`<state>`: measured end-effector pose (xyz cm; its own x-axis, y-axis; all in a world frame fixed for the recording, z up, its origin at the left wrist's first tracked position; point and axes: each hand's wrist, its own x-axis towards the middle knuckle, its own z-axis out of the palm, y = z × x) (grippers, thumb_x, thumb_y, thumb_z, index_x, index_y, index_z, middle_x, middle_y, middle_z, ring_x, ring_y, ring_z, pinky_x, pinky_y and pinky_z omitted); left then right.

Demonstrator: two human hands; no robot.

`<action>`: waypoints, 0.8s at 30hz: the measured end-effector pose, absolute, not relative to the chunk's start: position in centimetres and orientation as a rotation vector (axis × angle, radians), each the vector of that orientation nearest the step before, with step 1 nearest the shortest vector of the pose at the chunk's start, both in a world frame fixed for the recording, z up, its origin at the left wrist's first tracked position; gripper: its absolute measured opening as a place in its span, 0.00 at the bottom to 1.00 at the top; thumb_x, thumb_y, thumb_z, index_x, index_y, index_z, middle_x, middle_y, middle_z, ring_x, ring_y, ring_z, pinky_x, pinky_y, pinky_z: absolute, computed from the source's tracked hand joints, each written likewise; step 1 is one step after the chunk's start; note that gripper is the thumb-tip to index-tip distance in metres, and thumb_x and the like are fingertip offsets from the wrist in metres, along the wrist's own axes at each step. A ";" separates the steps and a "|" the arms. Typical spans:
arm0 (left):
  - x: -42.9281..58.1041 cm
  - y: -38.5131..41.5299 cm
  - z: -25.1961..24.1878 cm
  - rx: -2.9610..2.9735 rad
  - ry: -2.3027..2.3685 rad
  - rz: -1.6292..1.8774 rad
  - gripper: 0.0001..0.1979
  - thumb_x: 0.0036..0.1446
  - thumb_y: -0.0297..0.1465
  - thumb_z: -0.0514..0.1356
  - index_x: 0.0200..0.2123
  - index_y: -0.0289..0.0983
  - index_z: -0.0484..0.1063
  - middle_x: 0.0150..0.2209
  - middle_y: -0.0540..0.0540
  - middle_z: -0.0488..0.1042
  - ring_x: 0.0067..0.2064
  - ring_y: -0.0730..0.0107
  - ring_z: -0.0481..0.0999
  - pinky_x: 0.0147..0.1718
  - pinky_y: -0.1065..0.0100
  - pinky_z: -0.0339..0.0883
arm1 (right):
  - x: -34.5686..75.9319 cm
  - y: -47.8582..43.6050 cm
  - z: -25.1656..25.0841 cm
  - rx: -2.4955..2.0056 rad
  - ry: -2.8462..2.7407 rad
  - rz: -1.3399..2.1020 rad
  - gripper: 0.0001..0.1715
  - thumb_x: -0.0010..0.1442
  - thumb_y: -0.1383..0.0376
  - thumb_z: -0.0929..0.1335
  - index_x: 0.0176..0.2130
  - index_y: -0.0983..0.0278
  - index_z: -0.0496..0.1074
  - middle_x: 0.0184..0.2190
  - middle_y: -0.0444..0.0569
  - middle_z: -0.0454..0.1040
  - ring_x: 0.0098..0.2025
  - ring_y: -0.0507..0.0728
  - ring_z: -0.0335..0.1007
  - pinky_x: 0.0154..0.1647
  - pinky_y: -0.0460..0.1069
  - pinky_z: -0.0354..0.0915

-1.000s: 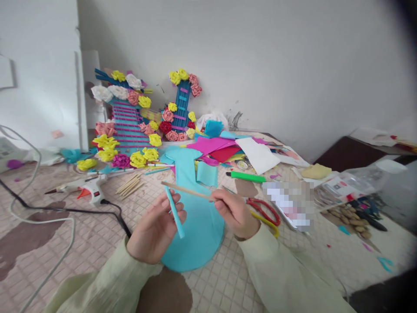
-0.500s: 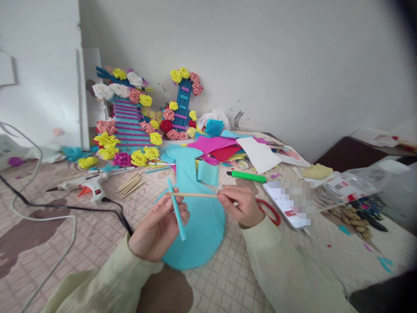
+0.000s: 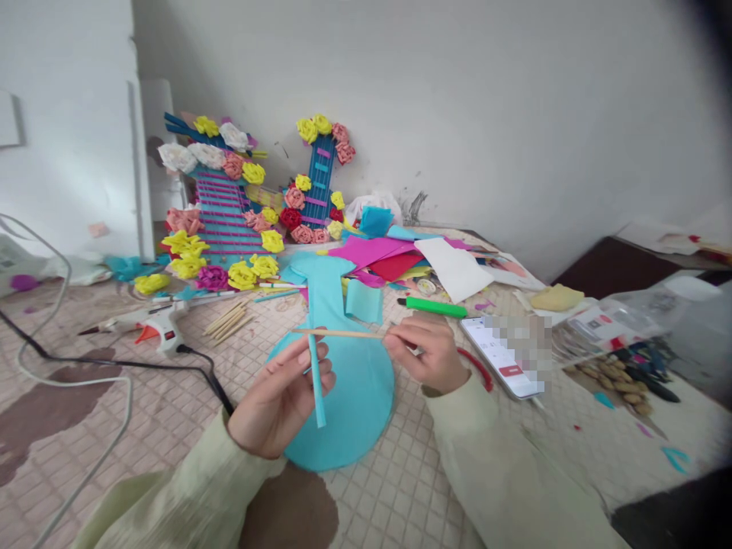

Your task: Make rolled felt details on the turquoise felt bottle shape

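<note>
My left hand (image 3: 283, 393) pinches a thin light-blue paper roll (image 3: 318, 389) between thumb and fingers, tilted nearly upright. A slim wooden stick (image 3: 348, 333) lies level across the roll's upper part, its far end held in the fingertips of my right hand (image 3: 428, 351). Both hands hover over a light-blue paper-covered shape (image 3: 357, 412) with a round lower body and a long neck. A small curled blue paper piece (image 3: 364, 303) rests beside the neck. Red-handled scissors (image 3: 477, 369) show partly behind my right hand.
Left stands a glue gun (image 3: 152, 326) with a black cord, near several wooden sticks (image 3: 226, 320). Flower-trimmed paper models (image 3: 229, 213) lean at the back. Colored sheets (image 3: 374, 252), a green marker or cutter (image 3: 435, 307), a phone (image 3: 500, 358) and peanuts (image 3: 611, 381) lie rightward.
The blue roll has turned a little more upright in my left hand. The stick has risen slightly and still crosses the roll. The view has shifted a little.
</note>
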<state>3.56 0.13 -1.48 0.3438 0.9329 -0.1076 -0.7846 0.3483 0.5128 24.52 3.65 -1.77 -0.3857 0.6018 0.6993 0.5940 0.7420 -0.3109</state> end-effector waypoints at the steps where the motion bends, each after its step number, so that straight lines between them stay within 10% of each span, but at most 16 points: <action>1: 3.6 0.1 -1.5 0.401 0.421 1.159 0.12 0.42 0.22 0.64 0.34 0.31 0.72 0.26 0.50 0.67 0.26 0.80 0.66 0.27 0.77 0.65 | 24.5 3.7 -1.8 -0.903 -2.079 0.014 0.09 0.56 0.67 0.64 0.25 0.66 0.70 0.17 0.44 0.63 0.21 0.49 0.55 0.23 0.46 0.52; 24: 3.6 0.3 -1.9 0.362 0.543 1.215 0.05 0.44 0.23 0.63 0.27 0.35 0.71 0.25 0.51 0.70 0.28 0.76 0.71 0.27 0.75 0.67 | 24.5 3.6 -1.8 -0.866 -2.127 -0.040 0.11 0.55 0.66 0.64 0.23 0.65 0.70 0.16 0.44 0.63 0.19 0.49 0.55 0.23 0.46 0.53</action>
<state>3.59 0.29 -1.94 0.2461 0.9485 -0.1994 -0.7812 0.3159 0.5384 24.47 3.61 -1.84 -0.4271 0.5678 0.7036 0.5942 0.7629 -0.2549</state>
